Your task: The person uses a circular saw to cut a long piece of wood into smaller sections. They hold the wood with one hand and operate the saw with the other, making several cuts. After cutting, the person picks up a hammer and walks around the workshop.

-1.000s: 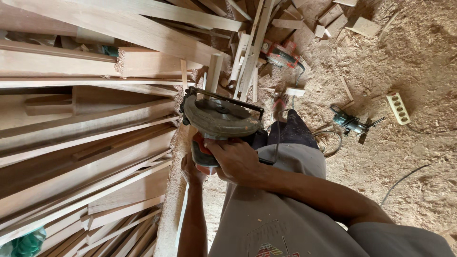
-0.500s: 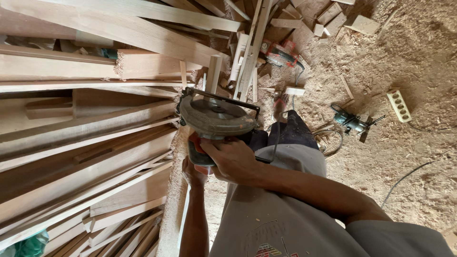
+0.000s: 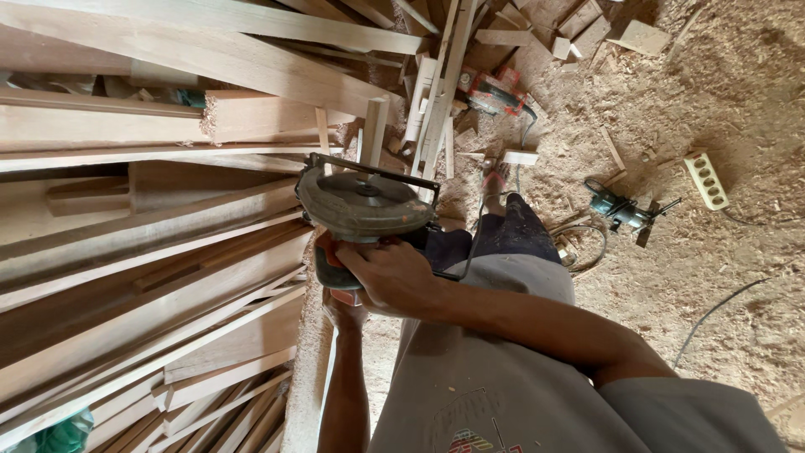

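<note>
1. No packages, signs or screens were observed.
2. One printed graphic point(image 3: 470, 440), multicoloured with curved white outlines, was noted on the person's grey shirt at the lower edge; details indistinct.

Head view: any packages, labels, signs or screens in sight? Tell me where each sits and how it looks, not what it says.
No packages, signs or screens show.
Printed graphic: on the grey shirt at the bottom edge, a small multicoloured patch, partly cut off.
Circular saw: held by both hands at centre, grey-green round guard with red grip; any label on it is too small to tell.
Power strip: on the sawdust floor at right, pale, oblong, plain.
</note>
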